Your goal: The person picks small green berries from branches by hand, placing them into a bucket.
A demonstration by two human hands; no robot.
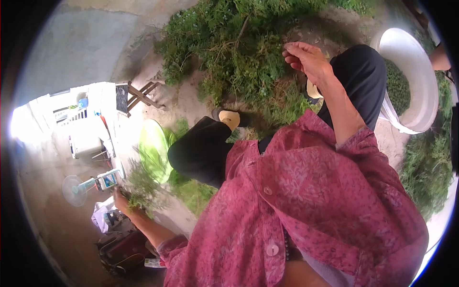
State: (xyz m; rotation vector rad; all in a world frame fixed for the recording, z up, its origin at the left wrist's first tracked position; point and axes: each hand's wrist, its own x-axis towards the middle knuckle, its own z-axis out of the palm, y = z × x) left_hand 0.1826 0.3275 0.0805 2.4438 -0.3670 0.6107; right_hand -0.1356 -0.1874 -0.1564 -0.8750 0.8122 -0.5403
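My left hand is stretched out at the lower left. Its fingers are closed around a leafy green sprig that fans out to the right. Up at the right, my right hand hovers over my knee with the thumb and fingers drawn together. Whatever may be between those fingertips is too small to make out. Close by it lies a big heap of cut evergreen branches on the ground. A white tub beside my right knee holds small green pieces.
A lime-green basket stands by my left knee. Further left are a folding stool, a small fan and a dark bag. More greenery lies at the right, where another person's arm shows at the edge.
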